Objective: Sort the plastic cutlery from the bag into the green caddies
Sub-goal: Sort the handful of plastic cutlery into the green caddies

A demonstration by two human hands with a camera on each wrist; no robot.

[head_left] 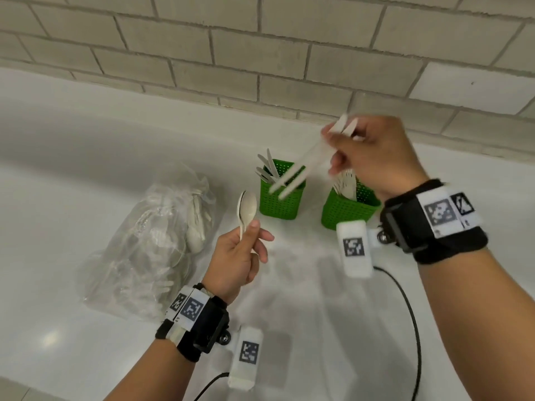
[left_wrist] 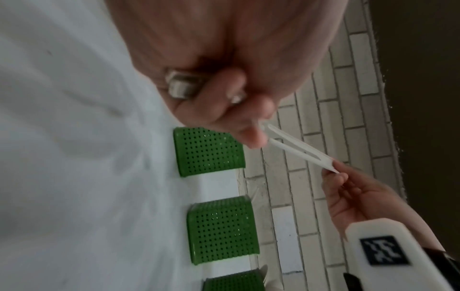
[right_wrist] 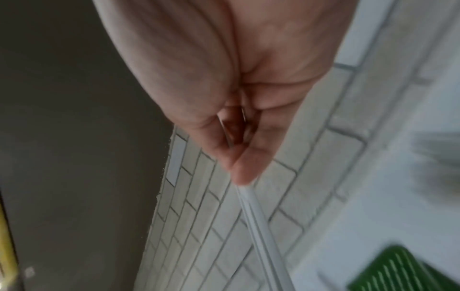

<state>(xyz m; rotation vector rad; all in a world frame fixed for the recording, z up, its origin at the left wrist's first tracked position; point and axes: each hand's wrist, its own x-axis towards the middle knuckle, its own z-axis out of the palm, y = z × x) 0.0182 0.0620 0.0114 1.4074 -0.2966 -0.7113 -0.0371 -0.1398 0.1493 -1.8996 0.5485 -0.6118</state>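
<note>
Right hand pinches 2 knives; left hand grips spoons. We tip handles into center caddy.

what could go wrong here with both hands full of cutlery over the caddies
1. The right hand grips two long pieces that splay apart and look blurred; one might slip or miss the left caddy.
2. The left hand holds stacked spoons by the handles only, so one could slide out.
3. The right forearm hangs close over the right caddy and might tip it.
</note>
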